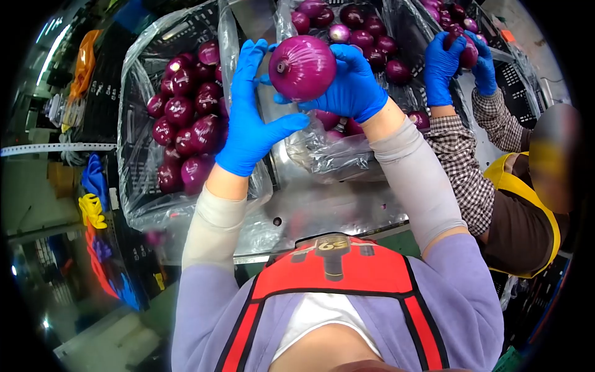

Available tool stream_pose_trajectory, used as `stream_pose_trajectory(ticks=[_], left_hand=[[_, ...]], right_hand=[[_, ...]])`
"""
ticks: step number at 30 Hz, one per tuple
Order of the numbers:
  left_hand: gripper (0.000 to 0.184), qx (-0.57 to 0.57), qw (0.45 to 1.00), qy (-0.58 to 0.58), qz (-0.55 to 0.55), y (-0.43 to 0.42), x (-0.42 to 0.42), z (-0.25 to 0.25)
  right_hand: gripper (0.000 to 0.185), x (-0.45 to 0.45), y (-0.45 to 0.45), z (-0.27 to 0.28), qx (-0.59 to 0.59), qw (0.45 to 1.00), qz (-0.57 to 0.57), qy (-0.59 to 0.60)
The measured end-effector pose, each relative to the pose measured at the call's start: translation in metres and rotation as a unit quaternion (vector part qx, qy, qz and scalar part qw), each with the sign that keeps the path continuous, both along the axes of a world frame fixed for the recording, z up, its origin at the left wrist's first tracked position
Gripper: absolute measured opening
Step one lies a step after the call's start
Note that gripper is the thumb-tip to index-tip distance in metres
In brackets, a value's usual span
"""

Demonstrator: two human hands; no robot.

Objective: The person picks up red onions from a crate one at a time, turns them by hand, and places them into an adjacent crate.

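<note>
A large red onion (pixel 302 68), its root end facing left, is held up in front of me in my gloved right hand (pixel 354 87), whose fingers wrap behind and below it. My gloved left hand (pixel 253 115) is beside the onion on the left, thumb and fingers spread and holding nothing. Whether its fingertips touch the onion I cannot tell. Below and left of that hand, a plastic-lined black crate (pixel 139 133) contains several red onions (pixel 180 111). Behind my right hand, another lined crate (pixel 338 155) has more onions (pixel 365 37) in it.
A metal table (pixel 316 208) lies under the crates. At my right, a co-worker's gloved hands (pixel 441 71) hold onions over a third crate (pixel 517 87). Gloves, including a yellow one (pixel 92 211), hang at the left by stacked black crates.
</note>
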State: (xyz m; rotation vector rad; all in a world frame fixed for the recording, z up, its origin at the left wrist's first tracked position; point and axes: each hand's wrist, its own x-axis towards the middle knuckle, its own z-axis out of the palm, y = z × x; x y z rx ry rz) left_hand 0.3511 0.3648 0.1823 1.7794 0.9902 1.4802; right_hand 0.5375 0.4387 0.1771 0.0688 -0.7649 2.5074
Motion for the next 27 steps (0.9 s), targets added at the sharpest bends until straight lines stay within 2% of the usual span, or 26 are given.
stream_pose_trajectory(ticks=[2, 4, 5, 9, 12, 15, 21, 23, 24, 25, 26, 27], left_hand=[[0.106, 0.02, 0.999, 0.02, 0.017, 0.0, 0.001, 0.0], [0.104, 0.038, 0.999, 0.024, 0.031, 0.0, 0.002, -0.001], [0.1, 0.049, 0.998, 0.017, 0.036, 0.001, 0.004, 0.0], [0.098, 0.064, 0.996, 0.026, 0.051, -0.002, 0.009, 0.004], [0.097, 0.072, 0.994, 0.061, 0.063, -0.003, 0.009, 0.006], [0.101, 0.067, 0.992, 0.102, 0.022, -0.002, 0.005, 0.002], [0.101, 0.043, 0.995, 0.084, 0.018, -0.004, 0.008, 0.003], [0.096, 0.005, 0.999, -0.036, 0.017, -0.007, 0.014, 0.004], [0.096, 0.006, 0.999, -0.036, 0.018, -0.005, 0.013, 0.002], [0.096, -0.037, 0.994, -0.103, 0.014, -0.001, 0.011, -0.004], [0.097, -0.081, 0.982, -0.169, 0.01, 0.001, 0.008, -0.006], [0.089, -0.162, 0.961, -0.222, -0.009, 0.001, 0.005, -0.005]], right_hand=[[0.076, -0.006, -0.001, -0.002, -0.021, 1.0, 0.02, 0.008], [0.074, -0.012, -0.006, 0.002, -0.076, 0.997, -0.019, -0.013], [0.071, -0.01, -0.001, -0.007, -0.115, 0.993, 0.0, 0.013], [0.068, -0.006, 0.004, -0.017, -0.142, 0.99, 0.013, 0.018], [0.066, -0.007, 0.003, -0.018, -0.139, 0.99, -0.012, -0.021], [0.065, -0.006, 0.004, -0.018, -0.137, 0.99, -0.011, -0.022], [0.066, -0.007, 0.003, -0.016, -0.113, 0.994, 0.007, -0.01], [0.066, -0.01, -0.005, -0.005, -0.083, 0.995, -0.051, -0.034], [0.066, -0.015, -0.009, 0.001, -0.083, 0.995, -0.051, -0.033], [0.068, -0.021, -0.013, 0.006, 0.072, 0.976, -0.186, -0.092], [0.07, -0.025, -0.017, 0.008, 0.224, 0.912, -0.312, -0.145], [0.077, -0.025, -0.019, 0.007, 0.322, 0.84, -0.387, -0.203]])
